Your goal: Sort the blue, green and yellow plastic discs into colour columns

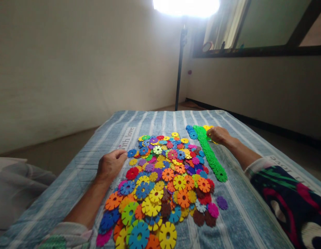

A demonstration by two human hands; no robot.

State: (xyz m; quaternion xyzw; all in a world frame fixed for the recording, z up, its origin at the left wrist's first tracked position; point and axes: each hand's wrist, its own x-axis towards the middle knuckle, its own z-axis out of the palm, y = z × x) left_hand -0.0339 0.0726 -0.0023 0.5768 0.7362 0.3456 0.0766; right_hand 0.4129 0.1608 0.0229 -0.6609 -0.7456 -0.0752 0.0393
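A large pile of colourful notched plastic discs point(168, 174) lies between my hands. My left hand point(110, 165) rests at the pile's left edge, fingers curled together, with the tips beside a blue disc point(132, 153); whether they grip anything is hidden. On the right, green discs point(211, 155) overlap in a long row. My right hand point(219, 135) is at the far end of that row, its fingers pinched on a green disc that shows only in part below the fingertips. Yellow discs point(207, 127) lie partly behind this hand, and a few blue discs point(193, 133) sit left of the row's far end.
Everything lies on a blue-and-white striped cloth point(147, 121) with printed lettering. A single purple disc point(222, 203) sits right of the pile. Beyond the far edge stands a bright lamp on a black pole point(179, 69), near walls and a window point(266, 24).
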